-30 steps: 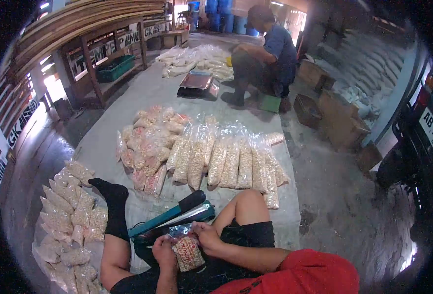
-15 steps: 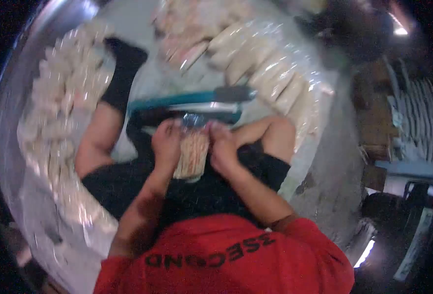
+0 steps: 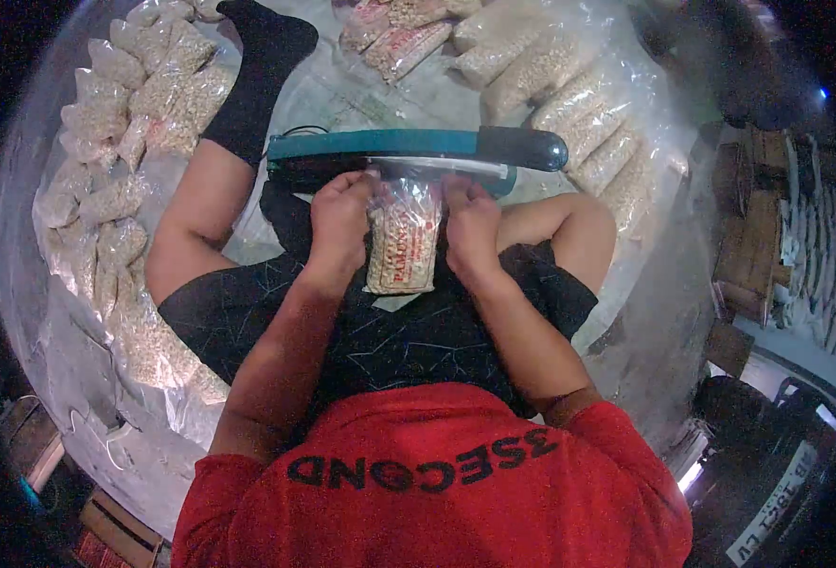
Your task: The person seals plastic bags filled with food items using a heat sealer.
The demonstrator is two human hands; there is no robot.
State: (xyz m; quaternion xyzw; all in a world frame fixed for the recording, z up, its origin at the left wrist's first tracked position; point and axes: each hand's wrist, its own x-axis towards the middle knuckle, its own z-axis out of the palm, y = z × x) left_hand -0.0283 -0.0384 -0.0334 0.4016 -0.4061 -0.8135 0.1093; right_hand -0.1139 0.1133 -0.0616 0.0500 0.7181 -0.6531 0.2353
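Note:
A clear plastic bag [image 3: 404, 244] of pale pieces with red lettering hangs between my hands, its top against the near edge of a teal hand-lever bag sealer [image 3: 371, 145]. My left hand [image 3: 340, 225] pinches the bag's upper left corner. On the other side, my right hand [image 3: 472, 227] grips the upper right corner. The sealer lies crosswise in front of my lap, its black handle [image 3: 522, 150] pointing right. Whether the bag's mouth lies between the sealer's jaws, I cannot tell.
Several filled clear bags [image 3: 177, 85] lie along the left, and more filled bags [image 3: 588, 114] curve along the right. Red-lettered bags [image 3: 404, 38] sit at the far side. My bent legs frame the sealer. Stacked wooden pieces [image 3: 754, 227] stand at the far right.
Both hands have brought the bag's top up to the sealer's edge. The bag's red lettering now shows clearly, and the whole view has shifted and sharpened.

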